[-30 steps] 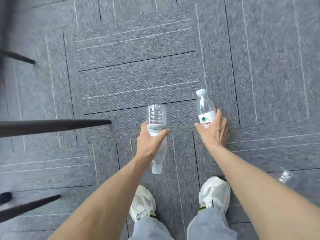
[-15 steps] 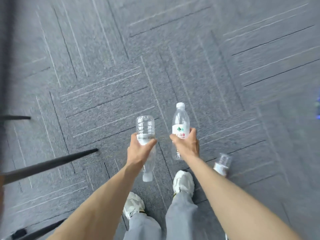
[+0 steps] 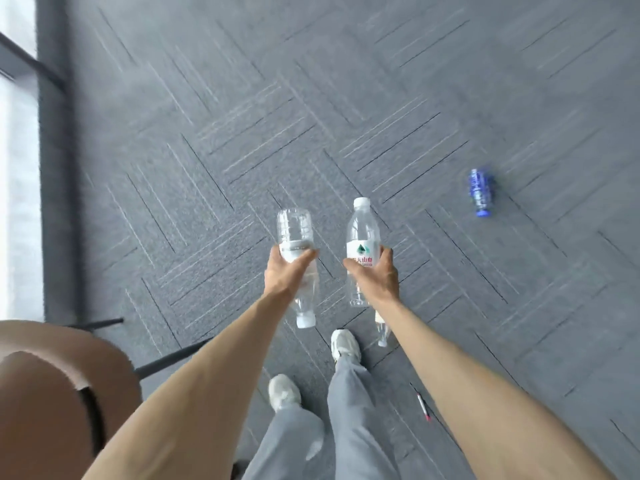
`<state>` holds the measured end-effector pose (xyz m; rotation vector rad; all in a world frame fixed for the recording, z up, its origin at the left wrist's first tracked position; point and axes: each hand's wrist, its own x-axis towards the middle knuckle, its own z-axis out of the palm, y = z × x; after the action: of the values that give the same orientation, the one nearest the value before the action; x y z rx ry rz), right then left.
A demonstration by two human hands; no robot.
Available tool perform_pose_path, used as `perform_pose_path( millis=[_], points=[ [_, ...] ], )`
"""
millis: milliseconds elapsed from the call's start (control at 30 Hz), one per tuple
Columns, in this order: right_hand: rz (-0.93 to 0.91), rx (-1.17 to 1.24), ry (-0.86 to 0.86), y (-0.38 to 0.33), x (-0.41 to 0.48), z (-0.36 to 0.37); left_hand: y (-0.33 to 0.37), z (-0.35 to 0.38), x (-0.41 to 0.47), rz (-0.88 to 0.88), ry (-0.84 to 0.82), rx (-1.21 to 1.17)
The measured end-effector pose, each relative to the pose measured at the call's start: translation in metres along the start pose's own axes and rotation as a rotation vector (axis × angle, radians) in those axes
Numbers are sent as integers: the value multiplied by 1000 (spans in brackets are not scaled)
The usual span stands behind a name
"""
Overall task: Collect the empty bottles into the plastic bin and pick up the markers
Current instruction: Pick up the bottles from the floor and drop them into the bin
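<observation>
My left hand [image 3: 285, 271] grips a clear empty bottle [image 3: 294, 230] upside down, its white cap pointing at the floor. A second clear bottle [image 3: 362, 233] with a white cap and a red-and-white label stands upright in the grip of my right hand [image 3: 375, 275]. Another clear bottle [image 3: 381, 329] lies on the carpet just under my right wrist, partly hidden. Farther right, a blue bottle [image 3: 479, 192] lies on the floor. A thin marker [image 3: 423, 407] with a red tip lies beside my right forearm. No plastic bin is in view.
Grey carpet tiles cover the floor. A brown chair [image 3: 52, 393] with black legs stands at the lower left. A dark frame and bright window [image 3: 17, 168] run along the left edge. My two feet in white shoes are below the bottles.
The view has swung round as I walk. Both hands keep their bottles. The blue bottle, the marker and the brown chair have come into view.
</observation>
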<state>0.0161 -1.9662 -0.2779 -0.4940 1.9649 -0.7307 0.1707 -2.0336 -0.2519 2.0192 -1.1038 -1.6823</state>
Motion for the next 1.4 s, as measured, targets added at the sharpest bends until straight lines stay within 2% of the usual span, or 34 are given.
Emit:
perform_pose_path(
  millis=[167,333,467,567,733,933,1100,1400],
  points=[
    [-82,159,110,-44,-90,-45,48,-15,-85,129,-20,65],
    [-166,235,256,-65,-189,-85,68,-23,-160,324,-145,83],
    [-219,347,469,-52,-261,-126,76,-1,-211,456,-259,131],
    [-200,429,627,-22,-315,-166,72,38,-269,526,-416,182],
    [-146,573,868,54,-399,-235,47,113,-380,605,-677,294],
    [-76,717,1138,170,-496,-314,-8,218,-512,664,-863,428],
    [18,836,1325,299,-589,-382,-101,316,-627,700,-1030,509],
    [160,911,1582,483,-760,-434,-282,400,-838,786,-1350,659]
  ],
)
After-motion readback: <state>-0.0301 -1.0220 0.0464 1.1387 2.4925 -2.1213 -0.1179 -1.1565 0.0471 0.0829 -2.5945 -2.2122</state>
